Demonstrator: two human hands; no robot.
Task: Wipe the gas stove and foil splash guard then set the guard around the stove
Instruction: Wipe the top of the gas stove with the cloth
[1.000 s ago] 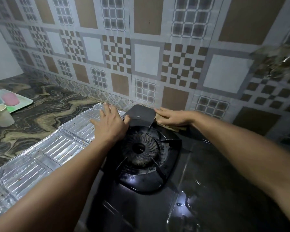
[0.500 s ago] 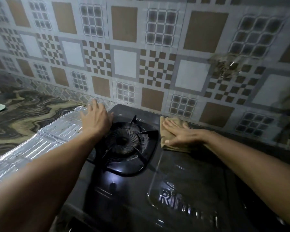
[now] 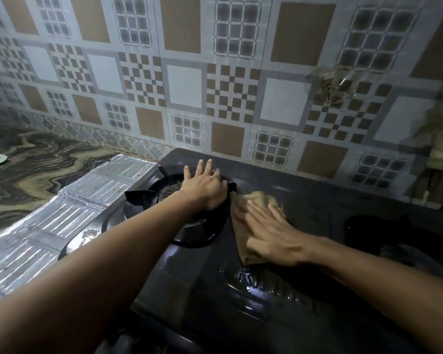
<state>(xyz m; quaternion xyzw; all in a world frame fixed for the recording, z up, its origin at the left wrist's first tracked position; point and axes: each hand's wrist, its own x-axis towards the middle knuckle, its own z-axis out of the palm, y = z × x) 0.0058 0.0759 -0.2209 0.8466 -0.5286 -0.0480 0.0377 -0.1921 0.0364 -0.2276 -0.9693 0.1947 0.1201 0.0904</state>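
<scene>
Head view: right hand (image 3: 271,241), fingers spread flat, presses cloth (image 3: 256,200) onto gas stove (image 3: 304,208); cloth lies under fingertips. Left hand (image 3: 202,187), fingers extended, rests on burner grate (image 3: 138,195).

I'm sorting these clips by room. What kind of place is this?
Most likely a home kitchen: a black gas stove with a burner grate stands on a marbled countertop against a patterned tiled wall, with a foil splash guard lying flat beside it.
</scene>
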